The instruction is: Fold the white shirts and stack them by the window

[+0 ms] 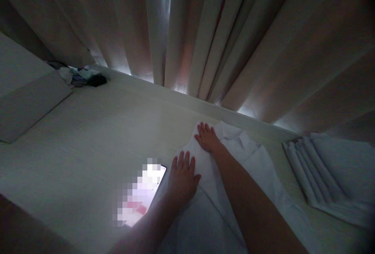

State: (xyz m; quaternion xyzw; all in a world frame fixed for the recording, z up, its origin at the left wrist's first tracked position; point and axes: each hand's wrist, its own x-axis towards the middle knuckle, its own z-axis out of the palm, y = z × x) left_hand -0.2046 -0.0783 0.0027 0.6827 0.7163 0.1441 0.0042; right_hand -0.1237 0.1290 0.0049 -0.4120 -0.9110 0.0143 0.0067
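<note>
A white shirt-like garment (252, 148) is spread on the pale floor, its collar-like part toward the curtain. My left hand (183, 176) lies flat on the near left part of the cloth, fingers spread. Farther up, my right hand (207, 137) presses flat on the garment close to its far left edge, fingers also apart. Neither hand grips the fabric. Just left of my left hand rests a phone (159, 182) with a bright lit screen; my left forearm partly covers its lower end, and its display is blurred.
To the right sits a stack of folded white cloths (328, 176). Long curtains (187, 31) hang along the far side, above a low ledge (140, 84). A pile of mixed clothes (84, 77) lies at the far left, beside a pale box-like piece (29, 94).
</note>
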